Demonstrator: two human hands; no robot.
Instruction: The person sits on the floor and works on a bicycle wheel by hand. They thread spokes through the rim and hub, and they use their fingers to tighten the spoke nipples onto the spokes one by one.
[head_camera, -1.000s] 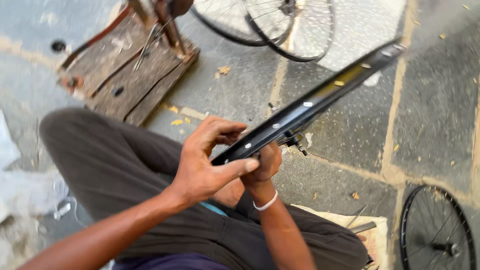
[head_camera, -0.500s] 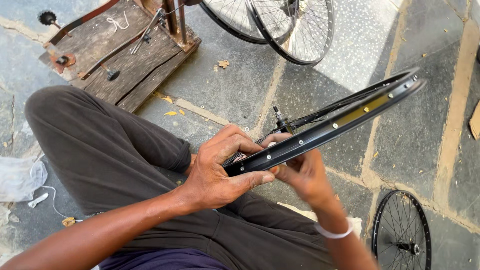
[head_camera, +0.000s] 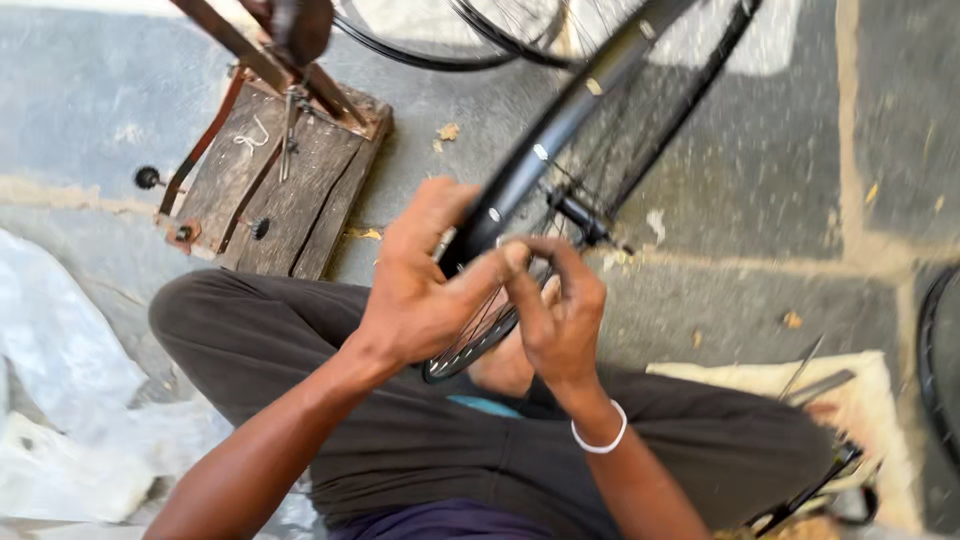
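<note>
The left hand (head_camera: 425, 290) was clamped on the black bicycle wheel rim (head_camera: 560, 125), which ran from the person's lap up toward one o'clock. The right hand (head_camera: 560, 320), a white bangle (head_camera: 600, 440) on its wrist, pinched the rim's lower edge just beside it. A wooden truing stand (head_camera: 275, 190) sat at ten o'clock on the stone floor (head_camera: 760, 200).
</note>
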